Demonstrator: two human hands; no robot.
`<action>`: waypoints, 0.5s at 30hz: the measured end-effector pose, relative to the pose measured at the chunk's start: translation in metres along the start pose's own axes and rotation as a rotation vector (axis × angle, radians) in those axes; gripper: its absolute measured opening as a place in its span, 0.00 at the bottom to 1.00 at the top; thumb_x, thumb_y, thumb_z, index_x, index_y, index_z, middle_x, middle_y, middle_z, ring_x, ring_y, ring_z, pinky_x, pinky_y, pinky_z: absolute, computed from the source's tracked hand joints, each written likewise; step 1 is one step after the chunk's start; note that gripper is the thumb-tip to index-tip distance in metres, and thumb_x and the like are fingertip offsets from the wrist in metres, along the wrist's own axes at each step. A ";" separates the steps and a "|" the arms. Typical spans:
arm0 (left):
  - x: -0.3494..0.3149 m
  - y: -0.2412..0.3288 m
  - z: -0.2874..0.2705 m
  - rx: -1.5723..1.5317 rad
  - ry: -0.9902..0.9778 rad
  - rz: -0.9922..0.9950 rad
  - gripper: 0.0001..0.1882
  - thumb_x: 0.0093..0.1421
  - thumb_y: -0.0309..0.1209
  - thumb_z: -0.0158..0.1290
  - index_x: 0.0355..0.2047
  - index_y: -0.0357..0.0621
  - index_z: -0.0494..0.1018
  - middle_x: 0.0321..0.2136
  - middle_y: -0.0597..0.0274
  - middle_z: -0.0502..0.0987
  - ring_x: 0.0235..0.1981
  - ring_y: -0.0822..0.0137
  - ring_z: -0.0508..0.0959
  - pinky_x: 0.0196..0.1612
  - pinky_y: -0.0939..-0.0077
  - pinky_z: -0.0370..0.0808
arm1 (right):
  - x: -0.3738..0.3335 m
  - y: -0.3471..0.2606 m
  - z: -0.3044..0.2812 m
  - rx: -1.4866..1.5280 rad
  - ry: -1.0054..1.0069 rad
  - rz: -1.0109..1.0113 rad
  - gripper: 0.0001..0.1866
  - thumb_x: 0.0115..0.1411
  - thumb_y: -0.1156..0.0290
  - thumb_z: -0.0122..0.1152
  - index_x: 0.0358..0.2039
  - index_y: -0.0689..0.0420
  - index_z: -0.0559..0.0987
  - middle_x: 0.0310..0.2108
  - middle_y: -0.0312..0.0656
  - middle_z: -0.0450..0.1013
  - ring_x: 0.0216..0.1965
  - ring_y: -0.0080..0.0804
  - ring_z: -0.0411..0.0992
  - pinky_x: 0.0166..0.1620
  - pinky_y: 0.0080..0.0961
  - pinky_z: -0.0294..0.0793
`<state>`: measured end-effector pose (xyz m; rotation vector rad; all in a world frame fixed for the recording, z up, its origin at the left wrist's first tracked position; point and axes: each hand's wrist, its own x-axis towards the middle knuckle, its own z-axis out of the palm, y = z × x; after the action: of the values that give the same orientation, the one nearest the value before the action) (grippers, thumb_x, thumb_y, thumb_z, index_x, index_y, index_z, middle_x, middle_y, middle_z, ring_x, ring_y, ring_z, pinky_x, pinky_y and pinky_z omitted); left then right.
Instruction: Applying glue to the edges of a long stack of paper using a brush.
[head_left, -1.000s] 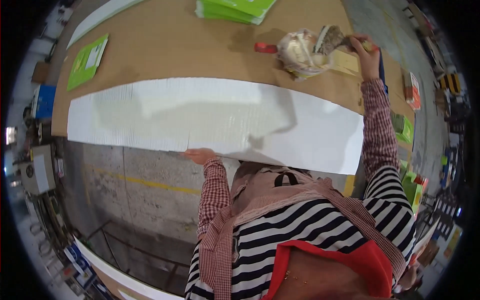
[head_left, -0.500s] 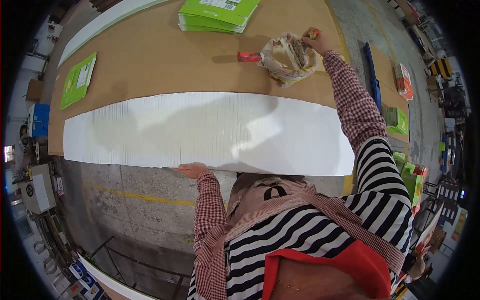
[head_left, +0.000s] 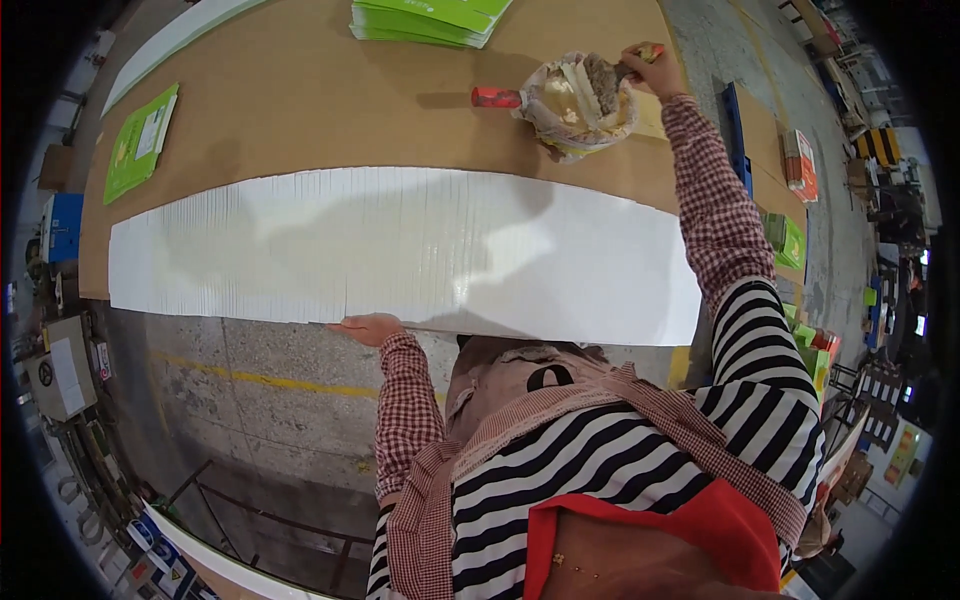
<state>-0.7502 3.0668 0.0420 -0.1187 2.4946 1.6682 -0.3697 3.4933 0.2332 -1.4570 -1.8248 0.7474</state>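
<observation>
A wide stack of overlapping white sheets [head_left: 600, 260] lies along the table's near side, its edges stepped in narrow strips over the left part. At its near edge my left hand [head_left: 368, 328] rests with fingers stretched out flat, pointing left. Beyond the stack, to the right, stands a round pot [head_left: 565, 135] lined with crumpled plastic, with pale paste inside. My right hand [head_left: 655, 70] is closed round the handle of a brush; the brown bristles [head_left: 603, 85] are at the pot's right inner side. A red handle [head_left: 496, 97] sticks out from the pot's left.
Brown cardboard [head_left: 300, 110] covers the table. A pile of green printed sheets [head_left: 425, 22] lies at the far side, and another green sheet [head_left: 143, 145] at the left. Past the right edge, a side surface bears green packs [head_left: 783, 240] and an orange-white pack [head_left: 800, 165].
My right hand has turned and shifted slightly right, so the brush handle points more to the right, with the bristles still at the pot. My left hand stays at the stack's near edge.
</observation>
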 end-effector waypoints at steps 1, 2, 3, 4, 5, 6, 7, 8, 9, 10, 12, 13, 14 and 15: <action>0.002 -0.001 -0.002 0.000 0.006 -0.003 0.30 0.68 0.45 0.21 0.65 0.41 0.40 0.62 0.39 0.50 0.60 0.46 0.59 0.61 0.62 0.61 | 0.001 -0.003 -0.003 0.106 -0.026 0.032 0.15 0.53 0.65 0.65 0.34 0.63 0.77 0.27 0.43 0.76 0.21 0.26 0.75 0.26 0.22 0.78; 0.003 -0.003 -0.004 -0.023 -0.001 -0.009 0.30 0.68 0.44 0.22 0.65 0.40 0.39 0.62 0.39 0.49 0.60 0.46 0.58 0.62 0.63 0.61 | 0.001 -0.006 -0.004 0.213 -0.054 0.064 0.13 0.55 0.66 0.64 0.36 0.62 0.77 0.27 0.42 0.76 0.21 0.26 0.75 0.26 0.20 0.78; 0.001 -0.004 -0.005 -0.049 -0.011 -0.019 0.29 0.68 0.43 0.22 0.64 0.39 0.39 0.62 0.39 0.48 0.61 0.47 0.58 0.62 0.63 0.60 | 0.004 -0.003 -0.006 0.231 -0.120 0.064 0.14 0.56 0.66 0.63 0.39 0.62 0.76 0.29 0.42 0.76 0.22 0.27 0.75 0.27 0.21 0.78; 0.001 -0.004 -0.004 -0.052 -0.005 -0.026 0.29 0.68 0.43 0.22 0.64 0.39 0.39 0.62 0.39 0.48 0.61 0.47 0.58 0.62 0.63 0.60 | 0.006 0.000 -0.010 0.227 -0.127 0.059 0.14 0.56 0.66 0.63 0.39 0.62 0.76 0.29 0.42 0.76 0.22 0.27 0.75 0.27 0.21 0.78; 0.003 -0.004 0.000 -0.093 -0.016 -0.027 0.29 0.68 0.43 0.23 0.64 0.38 0.39 0.62 0.39 0.48 0.61 0.47 0.57 0.63 0.63 0.59 | 0.008 0.003 -0.014 0.246 -0.133 0.082 0.14 0.56 0.67 0.63 0.39 0.63 0.76 0.29 0.42 0.76 0.22 0.27 0.76 0.27 0.21 0.78; 0.001 -0.006 0.000 -0.124 -0.017 -0.036 0.29 0.68 0.42 0.23 0.64 0.37 0.39 0.62 0.39 0.47 0.61 0.47 0.57 0.63 0.64 0.58 | 0.009 0.003 -0.015 0.263 -0.154 0.111 0.14 0.56 0.67 0.63 0.39 0.63 0.76 0.30 0.42 0.76 0.23 0.27 0.76 0.28 0.21 0.79; 0.003 -0.008 0.001 -0.163 -0.013 -0.010 0.29 0.69 0.41 0.24 0.64 0.36 0.39 0.63 0.40 0.46 0.62 0.47 0.56 0.63 0.64 0.58 | 0.008 0.004 -0.015 0.264 -0.173 0.110 0.14 0.56 0.67 0.63 0.39 0.63 0.76 0.30 0.42 0.76 0.23 0.27 0.76 0.28 0.21 0.79; 0.004 -0.010 -0.001 -0.157 0.003 -0.017 0.29 0.69 0.41 0.24 0.64 0.36 0.39 0.63 0.40 0.46 0.62 0.47 0.56 0.63 0.64 0.58 | 0.007 0.006 -0.016 0.304 -0.173 0.070 0.15 0.56 0.67 0.62 0.40 0.63 0.76 0.30 0.43 0.76 0.24 0.27 0.76 0.29 0.21 0.79; 0.008 -0.014 -0.004 -0.128 0.010 0.002 0.29 0.69 0.42 0.25 0.64 0.36 0.38 0.63 0.40 0.47 0.62 0.47 0.56 0.63 0.63 0.58 | 0.003 0.012 -0.013 0.345 -0.170 0.037 0.15 0.56 0.67 0.62 0.40 0.63 0.76 0.31 0.43 0.76 0.25 0.27 0.76 0.30 0.21 0.79; 0.009 -0.016 -0.004 -0.103 0.016 0.020 0.30 0.69 0.42 0.25 0.64 0.36 0.38 0.63 0.40 0.47 0.61 0.46 0.56 0.63 0.63 0.57 | 0.003 0.013 -0.013 0.344 -0.185 0.040 0.15 0.56 0.67 0.62 0.40 0.63 0.76 0.31 0.43 0.76 0.25 0.27 0.76 0.30 0.21 0.79; 0.019 -0.024 -0.008 -0.082 0.037 0.004 0.30 0.68 0.43 0.24 0.64 0.36 0.39 0.62 0.40 0.48 0.61 0.46 0.56 0.63 0.63 0.58 | 0.005 0.019 -0.004 0.451 -0.189 -0.049 0.15 0.56 0.68 0.62 0.41 0.63 0.75 0.32 0.44 0.76 0.27 0.28 0.76 0.32 0.21 0.80; 0.017 -0.022 -0.008 -0.074 0.043 -0.005 0.30 0.68 0.44 0.24 0.64 0.37 0.40 0.62 0.40 0.49 0.61 0.46 0.57 0.63 0.63 0.58 | 0.012 0.022 -0.004 0.471 -0.222 -0.042 0.15 0.56 0.69 0.62 0.42 0.62 0.75 0.34 0.44 0.76 0.28 0.29 0.77 0.33 0.22 0.80; 0.016 -0.020 -0.006 -0.030 0.047 -0.009 0.31 0.68 0.46 0.23 0.64 0.37 0.41 0.62 0.40 0.50 0.61 0.46 0.58 0.63 0.62 0.58 | 0.016 0.026 -0.003 0.469 -0.244 -0.033 0.15 0.56 0.69 0.62 0.42 0.62 0.75 0.34 0.44 0.76 0.28 0.29 0.77 0.33 0.22 0.80; 0.016 -0.014 -0.003 0.020 0.048 -0.015 0.32 0.68 0.47 0.23 0.64 0.37 0.42 0.62 0.40 0.51 0.60 0.46 0.58 0.63 0.62 0.59 | 0.018 0.037 -0.002 0.523 -0.242 0.001 0.15 0.56 0.69 0.61 0.42 0.62 0.74 0.34 0.43 0.76 0.29 0.29 0.77 0.33 0.23 0.80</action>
<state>-0.7645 3.0584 0.0275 -0.1773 2.5376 1.6536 -0.3489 3.5182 0.2085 -1.0571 -1.6248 1.3314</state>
